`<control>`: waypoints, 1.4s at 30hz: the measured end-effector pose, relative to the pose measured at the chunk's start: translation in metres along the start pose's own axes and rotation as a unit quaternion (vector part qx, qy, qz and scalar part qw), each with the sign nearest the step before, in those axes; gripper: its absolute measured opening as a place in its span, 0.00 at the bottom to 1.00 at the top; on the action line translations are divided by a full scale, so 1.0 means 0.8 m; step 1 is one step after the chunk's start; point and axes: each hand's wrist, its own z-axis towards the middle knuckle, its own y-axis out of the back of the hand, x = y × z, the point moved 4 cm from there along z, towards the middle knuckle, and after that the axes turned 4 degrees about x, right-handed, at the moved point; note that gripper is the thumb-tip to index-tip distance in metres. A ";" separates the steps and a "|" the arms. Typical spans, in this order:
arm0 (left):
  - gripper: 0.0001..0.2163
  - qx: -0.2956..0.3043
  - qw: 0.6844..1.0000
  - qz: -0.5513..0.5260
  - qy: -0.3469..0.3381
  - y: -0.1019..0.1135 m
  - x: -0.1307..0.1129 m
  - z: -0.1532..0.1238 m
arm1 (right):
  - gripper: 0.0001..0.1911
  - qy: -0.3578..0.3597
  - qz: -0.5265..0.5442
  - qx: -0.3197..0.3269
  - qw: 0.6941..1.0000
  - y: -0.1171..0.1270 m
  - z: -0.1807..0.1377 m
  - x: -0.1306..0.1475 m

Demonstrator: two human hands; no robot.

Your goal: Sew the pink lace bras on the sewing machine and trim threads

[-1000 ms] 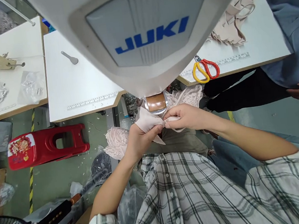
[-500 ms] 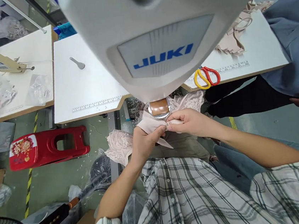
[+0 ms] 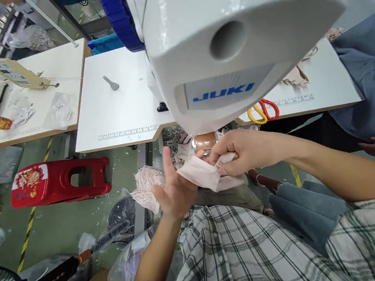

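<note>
Just below the frame's centre, by the sewing machine (image 3: 196,28), the pale fabric (image 3: 200,172) was pinched by the right hand (image 3: 242,150). The left hand (image 3: 176,193) had been opened, its fingers spread, so control was apparently left to one side.

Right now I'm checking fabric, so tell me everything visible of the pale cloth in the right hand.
The pale pink cloth looks thin, soft and plain, creased and folded, its lower part hanging loose. The right hand pinches its right part in front of the sewing machine. Its left end overlaps the open left hand; whether they touch is unclear.
</note>
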 end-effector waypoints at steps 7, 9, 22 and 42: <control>0.29 0.097 0.820 0.499 -0.264 0.030 -0.034 0.040 | 0.13 -0.018 -0.272 -0.116 0.955 0.026 0.019 0.006; 0.27 0.121 0.758 0.566 -0.300 0.033 -0.025 0.048 | 0.15 -0.018 -0.265 -0.109 0.958 0.026 0.020 0.003; 0.22 0.172 0.760 0.568 -0.267 0.026 -0.018 0.066 | 0.08 0.051 -0.200 -0.213 0.955 0.018 0.005 -0.022; 0.25 0.106 0.756 0.620 -0.182 -0.012 -0.032 0.055 | 0.09 0.130 -0.114 -0.388 0.905 0.001 -0.006 -0.057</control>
